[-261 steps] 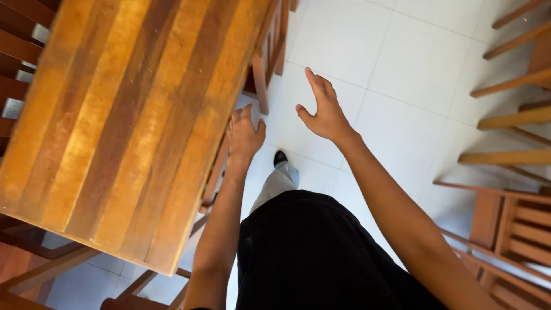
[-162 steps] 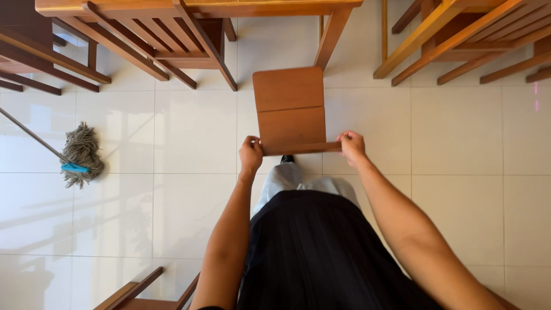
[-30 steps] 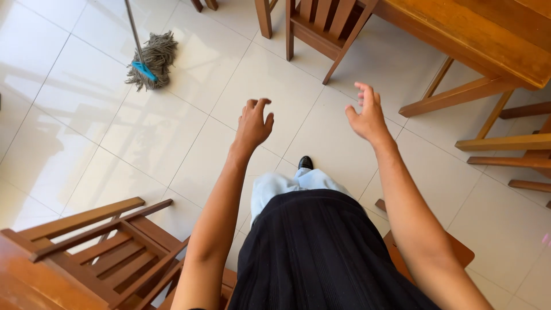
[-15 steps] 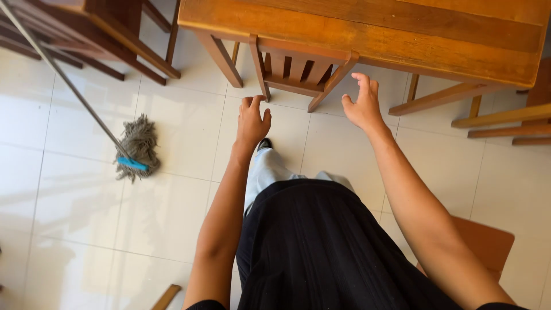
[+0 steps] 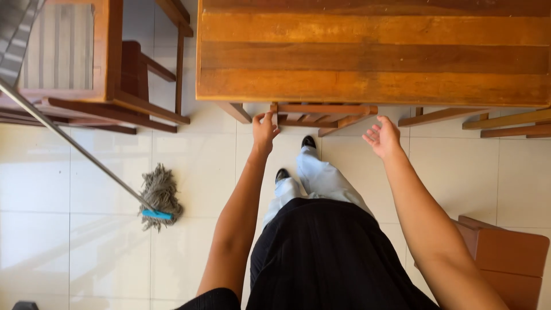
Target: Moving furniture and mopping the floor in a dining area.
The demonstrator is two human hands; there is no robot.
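Chair (image 5: 321, 113): tucked under the table (image 5: 373, 54); only the top rail and a few back slats are seen past the table edge. Wood is reddish-brown, no damage visible; seat and legs are hidden.
Progress: the chair is judged to be at the start of handling; it is not yet pulled clear of the table, and a full grip is not yet made.
Left hand (image 5: 264, 131): fingertips are laid on the left end of the top rail, fingers loosely curled, not closed round it.
Right hand (image 5: 383, 136): held open, palm up, fingers spread, near the right end of the rail but apart from it; nothing is held.
Table: plank top, orange-brown, bare where shown.
Surroundings: a mop (image 5: 158, 198) lies on the white tiled floor (image 5: 69, 229) to the left; a second chair (image 5: 508, 261) is seen at lower right.
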